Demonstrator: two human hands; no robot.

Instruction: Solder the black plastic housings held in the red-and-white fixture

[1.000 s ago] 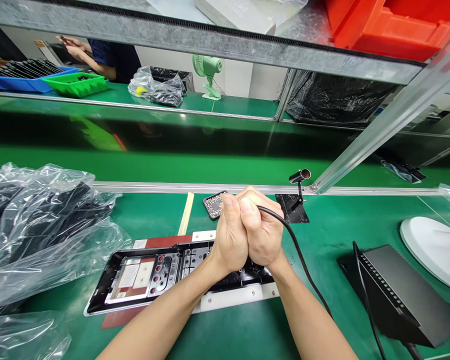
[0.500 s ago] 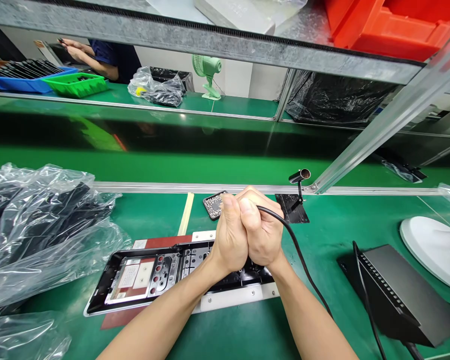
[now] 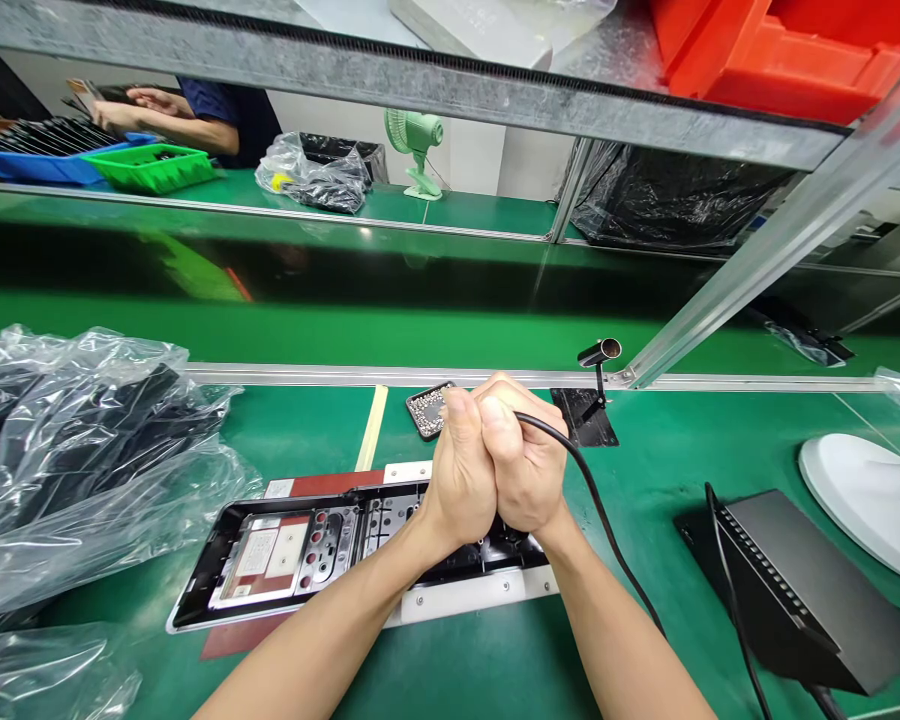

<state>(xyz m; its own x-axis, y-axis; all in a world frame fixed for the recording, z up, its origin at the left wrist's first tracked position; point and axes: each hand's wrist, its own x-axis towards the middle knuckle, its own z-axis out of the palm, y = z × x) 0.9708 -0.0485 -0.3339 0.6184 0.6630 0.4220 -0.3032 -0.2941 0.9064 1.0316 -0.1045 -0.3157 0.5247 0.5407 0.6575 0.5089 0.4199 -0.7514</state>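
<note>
My left hand [image 3: 461, 480] and my right hand [image 3: 531, 465] are closed together, one against the other, around a corded tool. Its black cable [image 3: 596, 490] leaves the top of my fists and curves down to the right. The tool's body is hidden; the cord and the screws nearby suggest an electric screwdriver. Beneath my fists lies a long black plastic housing [image 3: 221, 545], open side up, with metal plates inside. It rests in a fixture with white blocks [image 3: 461, 598] and a reddish-brown base [image 3: 337, 484]. My hands and forearms cover the housing's middle and part of its right end.
Behind my hands are a small screw tray [image 3: 424, 425] and a black stand with a metal tube [image 3: 600, 352]. Plastic-wrapped dark parts [image 3: 97, 450] fill the left. A black box [image 3: 817, 590] and white round base [image 3: 862, 500] stand right. A shelf edge [image 3: 420, 85] crosses overhead.
My hands, the cable and the housing stay practically still. Across the bench, another person's hands have moved apart and lower, toward the blue tray.
</note>
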